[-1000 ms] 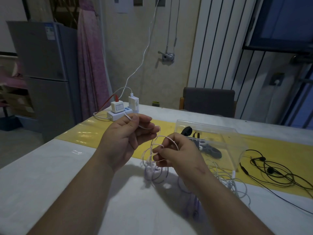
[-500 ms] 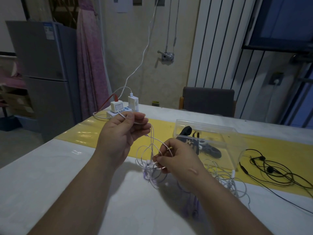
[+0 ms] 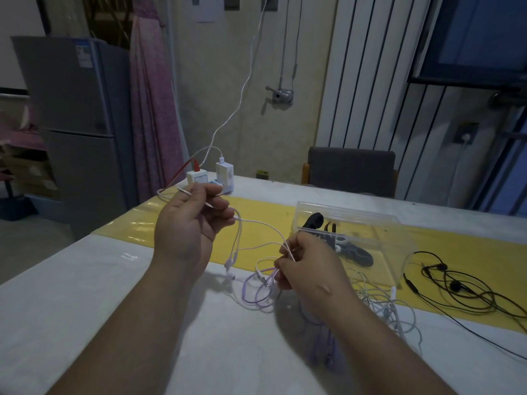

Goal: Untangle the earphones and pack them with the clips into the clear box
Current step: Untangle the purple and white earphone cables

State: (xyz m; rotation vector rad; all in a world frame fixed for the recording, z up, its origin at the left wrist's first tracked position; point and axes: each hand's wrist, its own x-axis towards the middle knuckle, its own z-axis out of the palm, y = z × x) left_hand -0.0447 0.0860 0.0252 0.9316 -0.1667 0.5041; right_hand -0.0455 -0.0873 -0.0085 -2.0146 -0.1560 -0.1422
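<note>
My left hand (image 3: 188,232) is curled nearly closed, raised above the counter (image 3: 85,295), pinching the pink earphone cord (image 3: 258,223) between thumb and fingers; a short end of it sticks out past my knuckles. From there the cord runs right and down to my right hand (image 3: 308,269), and a branch with the earbuds (image 3: 229,263) hangs below my left hand, just above the counter. My right hand sits lower, fingers narrowed onto the same cord, with its loops and the plug (image 3: 263,280) dangling at my fingertips.

Behind my left hand a power strip with chargers (image 3: 211,178) stands at the far edge, on the yellow runner (image 3: 265,212). Right of my right hand is the clear box (image 3: 350,223), with dark clips (image 3: 316,222) inside. A white earphone tangle (image 3: 382,303) lies in front of the box, partly hidden by my right wrist. Farthest right, black earphones (image 3: 456,289) lie loose on the runner.

Both forearms reach forward from the bottom edge, backs of the hands toward me.
</note>
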